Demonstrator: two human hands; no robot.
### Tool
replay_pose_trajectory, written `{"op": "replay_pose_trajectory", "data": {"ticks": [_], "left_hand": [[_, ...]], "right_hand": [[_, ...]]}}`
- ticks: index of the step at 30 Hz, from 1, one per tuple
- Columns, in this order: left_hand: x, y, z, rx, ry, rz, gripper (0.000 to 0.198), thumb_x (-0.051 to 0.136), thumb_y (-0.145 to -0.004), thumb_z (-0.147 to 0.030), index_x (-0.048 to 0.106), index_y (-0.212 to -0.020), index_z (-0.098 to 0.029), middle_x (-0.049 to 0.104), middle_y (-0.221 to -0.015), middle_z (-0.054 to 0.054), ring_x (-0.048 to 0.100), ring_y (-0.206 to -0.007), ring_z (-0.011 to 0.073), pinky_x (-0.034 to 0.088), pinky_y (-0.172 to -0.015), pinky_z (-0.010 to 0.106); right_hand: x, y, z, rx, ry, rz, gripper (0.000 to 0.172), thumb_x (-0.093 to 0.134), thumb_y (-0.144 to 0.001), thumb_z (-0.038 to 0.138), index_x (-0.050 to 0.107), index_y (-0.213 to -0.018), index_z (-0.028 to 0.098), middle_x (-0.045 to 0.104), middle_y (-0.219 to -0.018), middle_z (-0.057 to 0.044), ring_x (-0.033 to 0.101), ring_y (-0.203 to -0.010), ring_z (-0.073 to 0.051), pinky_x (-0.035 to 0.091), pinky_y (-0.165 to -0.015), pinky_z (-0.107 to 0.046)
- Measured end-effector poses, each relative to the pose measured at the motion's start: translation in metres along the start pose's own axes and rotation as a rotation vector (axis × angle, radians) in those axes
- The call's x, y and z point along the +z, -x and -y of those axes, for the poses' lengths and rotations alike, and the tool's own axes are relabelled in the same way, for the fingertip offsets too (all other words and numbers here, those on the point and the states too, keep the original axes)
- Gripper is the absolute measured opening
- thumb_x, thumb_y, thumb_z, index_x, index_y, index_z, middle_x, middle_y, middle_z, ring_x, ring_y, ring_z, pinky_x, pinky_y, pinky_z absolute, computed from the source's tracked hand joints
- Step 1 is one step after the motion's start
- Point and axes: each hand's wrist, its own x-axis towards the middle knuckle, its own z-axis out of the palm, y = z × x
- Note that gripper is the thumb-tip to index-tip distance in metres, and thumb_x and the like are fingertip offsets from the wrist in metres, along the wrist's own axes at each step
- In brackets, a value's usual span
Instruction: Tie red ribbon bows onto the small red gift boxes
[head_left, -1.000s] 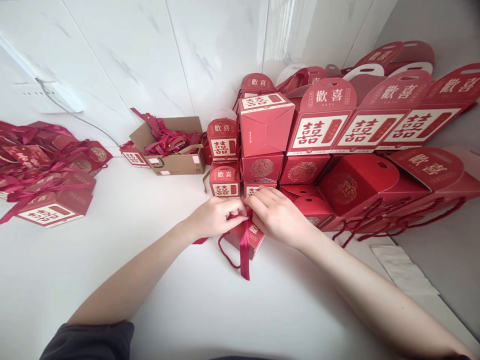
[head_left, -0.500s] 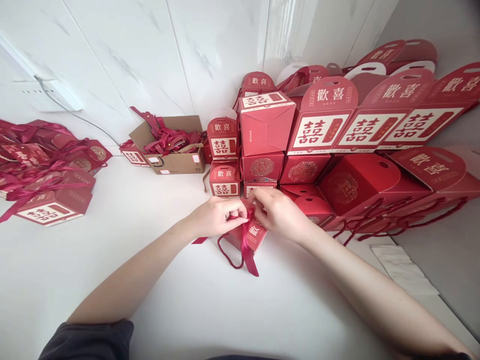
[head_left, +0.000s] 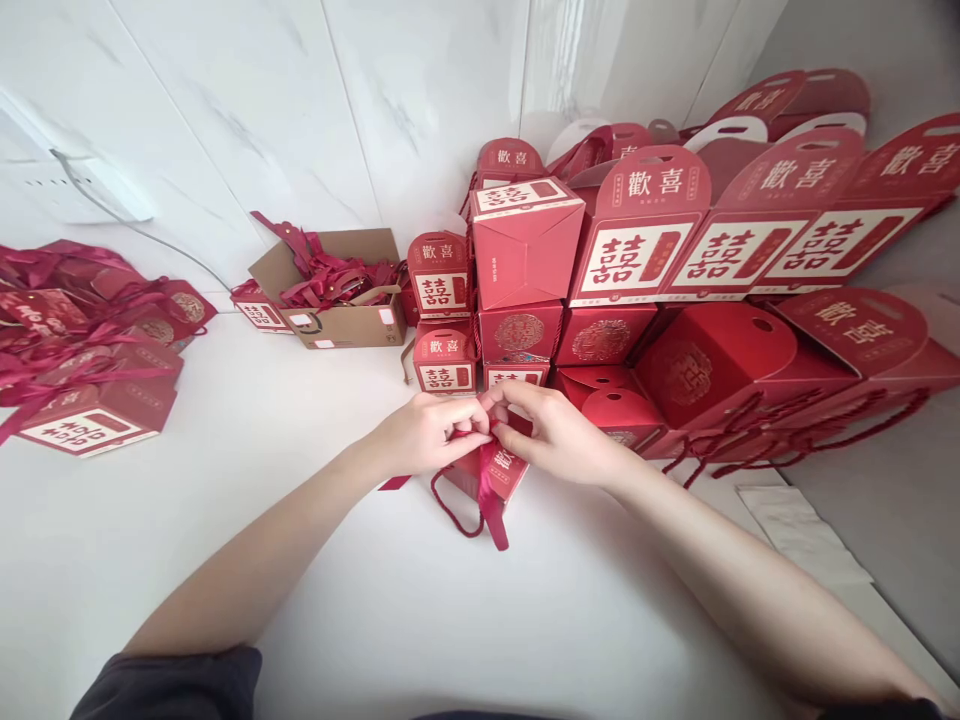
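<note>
A small red gift box (head_left: pixel 466 475) with pale printed characters sits on the white table, partly covered by both hands. Dark red satin ribbon (head_left: pixel 492 508) lies over its top, one tail hanging toward me and another end poking out at the left. My left hand (head_left: pixel 433 432) is closed, thumb and fingers pinching the ribbon at the top of the box. Close against it, my right hand (head_left: pixel 551 430) is also pinched at the same spot; its fingertips meet the ribbon there. A twisted red cord handle (head_left: pixel 454 518) loops from the box's near left side.
Stacked red gift boxes (head_left: pixel 637 250) fill the back right. A cardboard box (head_left: pixel 352 325) of ribbons stands by the tiled wall. Ribbon-tied red boxes (head_left: pixel 97 405) are grouped at the left. White paper sheets (head_left: pixel 802 535) lie at the right, and a cable (head_left: pixel 127 220) runs along the wall.
My right hand's thumb and fingers have come down and closed in beside my left hand at the ribbon. The view has shifted slightly; the box stays in place.
</note>
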Motion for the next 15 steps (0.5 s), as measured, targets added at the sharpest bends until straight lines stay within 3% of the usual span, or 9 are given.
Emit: {"op": "replay_pose_trajectory", "data": {"ticks": [3, 6, 10, 13, 15], "left_hand": [[0.0, 0.0, -0.001, -0.009, -0.008, 0.008, 0.004, 0.064, -0.082, -0.015, 0.061, -0.079, -0.018, 0.061, -0.064, -0.006, 0.052, -0.054, 0.0053, 0.041, -0.056, 0.016], [-0.001, -0.001, -0.001, -0.019, -0.01, 0.037, 0.004, 0.063, -0.083, -0.016, 0.062, -0.08, -0.018, 0.06, -0.062, -0.007, 0.051, -0.054, 0.0052, 0.041, -0.056, 0.015], [-0.001, -0.002, 0.0, -0.041, 0.031, 0.038, 0.005, 0.063, -0.085, -0.02, 0.061, -0.081, -0.018, 0.057, -0.059, -0.008, 0.048, -0.051, 0.0049, 0.041, -0.055, 0.016], [-0.001, -0.002, 0.0, -0.043, 0.053, 0.035, 0.006, 0.064, -0.085, -0.021, 0.061, -0.08, -0.018, 0.056, -0.058, -0.007, 0.047, -0.051, 0.0054, 0.04, -0.053, 0.016], [-0.001, -0.002, 0.001, -0.034, 0.065, 0.032, 0.005, 0.064, -0.085, -0.022, 0.063, -0.082, -0.018, 0.059, -0.06, -0.006, 0.048, -0.05, 0.0056, 0.04, -0.052, 0.017]], "right_hand": [[0.002, 0.001, -0.001, 0.05, -0.031, -0.022, 0.02, 0.048, -0.085, 0.008, 0.05, -0.101, 0.02, 0.054, -0.078, 0.002, 0.051, -0.07, -0.012, 0.044, -0.068, -0.024], [0.0, 0.002, -0.001, -0.012, 0.079, -0.001, 0.026, 0.049, -0.08, 0.002, 0.051, -0.098, 0.02, 0.052, -0.079, 0.002, 0.05, -0.07, -0.012, 0.043, -0.066, -0.022], [-0.006, 0.0, -0.004, -0.105, 0.35, -0.013, 0.027, 0.044, -0.079, -0.003, 0.052, -0.093, 0.019, 0.054, -0.088, -0.003, 0.051, -0.078, -0.015, 0.043, -0.069, -0.024], [-0.012, -0.001, -0.006, -0.091, 0.66, -0.108, 0.024, 0.04, -0.082, -0.001, 0.053, -0.089, 0.018, 0.056, -0.088, -0.007, 0.049, -0.081, -0.021, 0.042, -0.074, -0.032], [-0.018, -0.001, -0.006, -0.061, 0.71, -0.165, 0.025, 0.042, -0.08, -0.001, 0.055, -0.092, 0.018, 0.058, -0.091, -0.009, 0.05, -0.084, -0.023, 0.042, -0.078, -0.034]]}}
